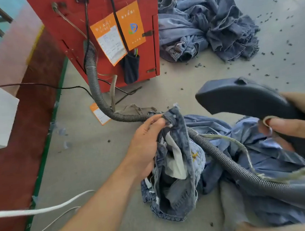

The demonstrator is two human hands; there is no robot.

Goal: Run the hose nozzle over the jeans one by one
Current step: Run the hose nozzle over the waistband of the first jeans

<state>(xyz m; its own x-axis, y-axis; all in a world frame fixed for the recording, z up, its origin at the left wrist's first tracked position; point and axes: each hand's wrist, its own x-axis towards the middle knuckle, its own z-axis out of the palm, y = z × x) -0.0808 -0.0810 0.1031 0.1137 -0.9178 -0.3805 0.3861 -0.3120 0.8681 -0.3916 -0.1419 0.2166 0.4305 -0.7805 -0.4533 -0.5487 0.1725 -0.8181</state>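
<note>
Above the floor (81,158), the left hand (146,143) pinched a pair of jeans (178,168) up by its waistband, apparently to expose it, while the right hand (296,126) gripped the hose nozzle (242,98), poised just beside the denim.

Grey floor (89,157), red cabinet (77,29)

Head camera looks down, close over floor (89,157).

Orange labels (131,26) (characters illegible)
</note>
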